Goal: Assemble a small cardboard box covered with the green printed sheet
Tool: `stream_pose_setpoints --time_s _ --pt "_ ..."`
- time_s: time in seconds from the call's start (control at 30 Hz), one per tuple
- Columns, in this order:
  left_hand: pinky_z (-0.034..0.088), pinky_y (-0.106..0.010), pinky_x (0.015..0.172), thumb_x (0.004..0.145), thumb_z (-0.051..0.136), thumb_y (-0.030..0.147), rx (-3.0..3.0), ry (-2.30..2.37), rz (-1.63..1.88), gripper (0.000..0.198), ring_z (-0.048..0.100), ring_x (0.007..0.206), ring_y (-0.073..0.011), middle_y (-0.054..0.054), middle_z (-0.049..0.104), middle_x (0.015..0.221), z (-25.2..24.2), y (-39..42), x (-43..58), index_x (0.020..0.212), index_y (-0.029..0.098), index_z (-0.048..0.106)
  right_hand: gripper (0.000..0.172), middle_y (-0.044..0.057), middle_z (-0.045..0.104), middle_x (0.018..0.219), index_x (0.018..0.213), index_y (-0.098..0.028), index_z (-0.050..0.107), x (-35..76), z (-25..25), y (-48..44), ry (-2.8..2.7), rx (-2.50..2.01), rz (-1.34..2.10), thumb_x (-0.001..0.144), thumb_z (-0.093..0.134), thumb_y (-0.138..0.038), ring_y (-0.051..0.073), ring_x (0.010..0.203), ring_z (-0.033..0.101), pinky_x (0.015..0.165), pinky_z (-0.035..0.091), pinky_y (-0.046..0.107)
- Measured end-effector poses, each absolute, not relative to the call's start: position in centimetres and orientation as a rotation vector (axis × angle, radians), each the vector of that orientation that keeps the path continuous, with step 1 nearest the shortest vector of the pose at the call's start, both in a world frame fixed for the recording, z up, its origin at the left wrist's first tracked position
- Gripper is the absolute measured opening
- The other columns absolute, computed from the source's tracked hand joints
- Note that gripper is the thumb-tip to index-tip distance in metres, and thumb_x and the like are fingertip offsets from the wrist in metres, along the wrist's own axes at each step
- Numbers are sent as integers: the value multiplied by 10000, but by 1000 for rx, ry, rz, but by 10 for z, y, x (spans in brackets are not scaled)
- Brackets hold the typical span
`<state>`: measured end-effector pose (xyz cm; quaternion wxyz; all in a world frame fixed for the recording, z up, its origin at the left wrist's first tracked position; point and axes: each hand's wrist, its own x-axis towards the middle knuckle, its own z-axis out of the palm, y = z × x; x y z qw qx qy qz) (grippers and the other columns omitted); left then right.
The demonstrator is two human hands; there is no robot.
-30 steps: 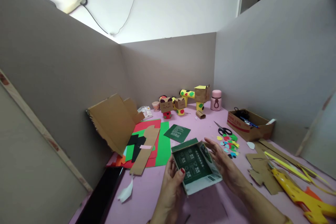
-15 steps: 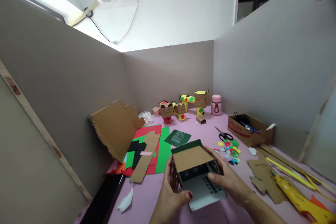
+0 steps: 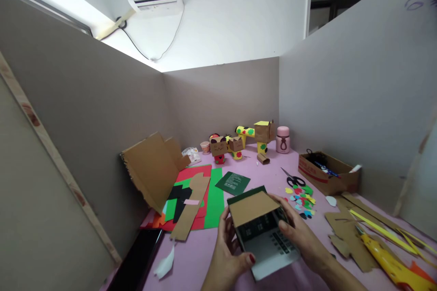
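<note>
Between my two hands is a small cardboard box (image 3: 254, 209), dark green outside with a brown inner panel and a pale printed face toward me. My left hand (image 3: 227, 250) grips its left side, the thumb at the lower left corner. On the right side my right hand (image 3: 298, 227) holds it, the thumb resting over the printed face. Just beyond the box lies a flat dark green card (image 3: 233, 183) with white print. Right of it are small coloured paper cutouts (image 3: 302, 199) and black-handled scissors (image 3: 294, 179). The fingers behind the box are partly hidden.
Coloured paper sheets (image 3: 213, 209) and a large cardboard piece (image 3: 150, 166) lie left, near a black phone-like slab (image 3: 136, 259). Cardboard animal figures (image 3: 262, 134) and a pink flask (image 3: 282, 140) stand behind. At right are an open carton (image 3: 327, 181) and a yellow glue gun (image 3: 389, 259).
The view has shifted slightly, so everything sits a little lower and to the right. Both hands still hold the box in nearly the same pose.
</note>
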<state>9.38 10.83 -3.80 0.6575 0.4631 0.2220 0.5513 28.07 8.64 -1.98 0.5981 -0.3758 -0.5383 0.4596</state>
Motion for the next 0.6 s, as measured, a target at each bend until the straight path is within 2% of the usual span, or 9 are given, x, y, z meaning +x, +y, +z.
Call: stream_pose_setpoints --time_s 0.13,0.23,0.33,0.43,0.5,0.6 --pt "420 -459 952 416 892 414 974 579 1309 984 441 1239 -386 -158 498 1342 -40 107 97 1288 272 458 712 112 532 1343 1248 -243 464 277 -20 87 -1163 -865 1134 679 659 -625 304 1272 434 1057 329 420" --pt "421 -436 954 468 878 386 983 587 1318 882 482 1211 -360 -159 531 1310 -41 107 98 1247 249 489 678 104 549 1322 1219 -241 482 275 -19 87 -1153 -852 1167 688 652 -627 297 1252 452 1056 326 415" --pt "425 -401 951 546 848 330 840 539 1271 791 542 1158 -309 -113 594 1249 -39 108 97 1249 272 490 689 115 523 1330 1239 -232 468 276 -20 89 -1195 -890 1137 739 524 -702 273 1250 450 1049 333 402" --pt "478 -350 875 685 763 295 610 559 1234 578 635 1002 -235 -63 683 1082 -34 111 90 1215 267 533 753 137 502 1310 1271 -225 428 282 -18 94 -1141 -1021 1070 750 390 -768 280 1187 492 956 408 431" --pt "511 -322 801 752 706 249 489 604 1267 432 667 879 -200 -51 712 964 -28 115 83 1164 228 574 737 143 514 1268 1252 -217 432 288 -16 96 -1085 -1117 1020 746 418 -753 288 1136 519 909 425 442" --pt "533 -342 756 806 646 227 412 611 1307 344 678 819 -195 -39 716 929 -22 123 75 1144 227 582 631 113 598 1098 1136 -217 532 292 -12 89 -1046 -1243 971 697 587 -666 297 1031 564 862 432 444"
